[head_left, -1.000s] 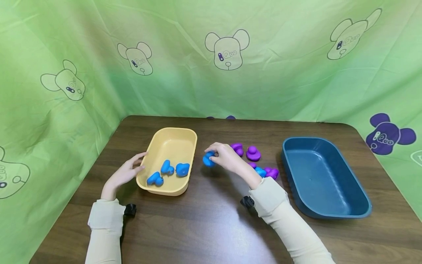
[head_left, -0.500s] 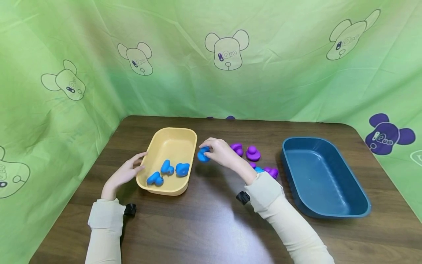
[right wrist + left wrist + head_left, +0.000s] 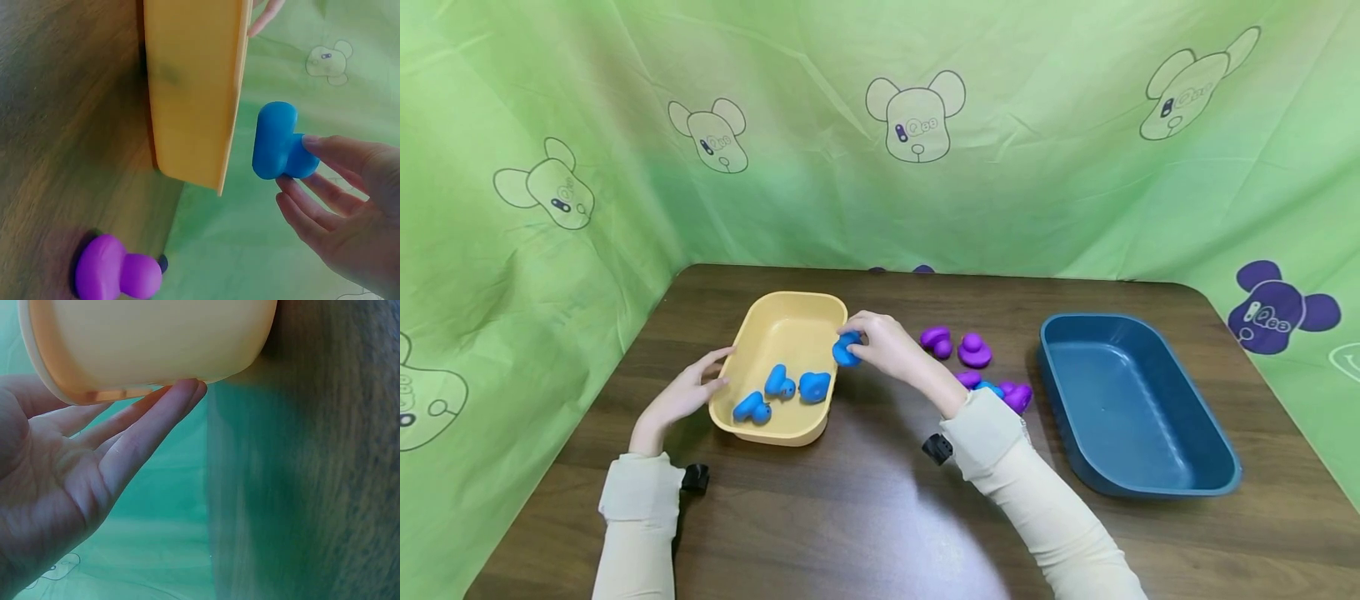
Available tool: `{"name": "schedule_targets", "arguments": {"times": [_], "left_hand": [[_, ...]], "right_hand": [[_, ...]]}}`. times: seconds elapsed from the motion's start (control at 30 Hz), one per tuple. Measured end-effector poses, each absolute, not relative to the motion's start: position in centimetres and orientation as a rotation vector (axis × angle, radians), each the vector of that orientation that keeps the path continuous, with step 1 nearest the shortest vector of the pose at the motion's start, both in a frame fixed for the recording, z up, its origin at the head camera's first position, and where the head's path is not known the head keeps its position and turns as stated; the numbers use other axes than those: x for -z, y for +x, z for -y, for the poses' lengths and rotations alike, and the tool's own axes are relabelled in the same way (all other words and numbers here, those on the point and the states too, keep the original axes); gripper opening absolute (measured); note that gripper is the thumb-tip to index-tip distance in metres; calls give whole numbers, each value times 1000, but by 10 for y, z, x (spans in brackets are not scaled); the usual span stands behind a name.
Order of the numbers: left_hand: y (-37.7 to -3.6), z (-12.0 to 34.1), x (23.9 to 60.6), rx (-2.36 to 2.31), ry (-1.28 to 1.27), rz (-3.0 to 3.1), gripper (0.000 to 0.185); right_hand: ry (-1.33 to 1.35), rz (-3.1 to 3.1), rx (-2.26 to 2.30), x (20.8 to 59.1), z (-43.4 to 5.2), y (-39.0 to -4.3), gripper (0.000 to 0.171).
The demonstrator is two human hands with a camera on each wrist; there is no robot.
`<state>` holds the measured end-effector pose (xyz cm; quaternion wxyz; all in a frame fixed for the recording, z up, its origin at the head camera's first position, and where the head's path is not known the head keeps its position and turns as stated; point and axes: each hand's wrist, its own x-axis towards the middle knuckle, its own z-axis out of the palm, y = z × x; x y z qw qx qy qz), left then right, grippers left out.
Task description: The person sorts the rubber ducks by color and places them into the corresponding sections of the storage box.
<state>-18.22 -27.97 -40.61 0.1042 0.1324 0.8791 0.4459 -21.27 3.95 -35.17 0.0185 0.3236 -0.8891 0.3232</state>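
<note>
My right hand (image 3: pixel 889 346) pinches a blue rubber duck (image 3: pixel 846 351) between thumb and fingers, just by the right rim of the yellow bin (image 3: pixel 793 306). In the right wrist view the duck (image 3: pixel 273 140) is off the table, at about rim height, and looks apart from the bin's wall (image 3: pixel 194 94). Several blue ducks (image 3: pixel 779 381) lie inside the bin, toward its near end. My left hand (image 3: pixel 677 396) touches the bin's left side. The left wrist view shows its fingers (image 3: pixel 140 437) fairly straight against the outer wall, under the rim.
Several purple ducks (image 3: pixel 974 351) lie on the brown table (image 3: pixel 865 517) right of the bin, with a blue duck (image 3: pixel 990 388) among them, partly hidden. Farther right stands a dark blue bin (image 3: pixel 1138 408) with nothing in it. A green cloth (image 3: pixel 790 208) hangs behind the table.
The right hand has carried the blue duck leftward and slightly up, from the table beside the yellow bin to its right rim. My left hand has stayed put.
</note>
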Motion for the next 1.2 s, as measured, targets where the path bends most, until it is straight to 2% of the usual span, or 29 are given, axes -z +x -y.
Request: {"name": "schedule_targets", "arguments": {"times": [1.2], "left_hand": [[-181, 279, 403, -1290, 413, -2613, 48]], "right_hand": [[977, 2791, -1039, 364, -3, -221, 23]]}}
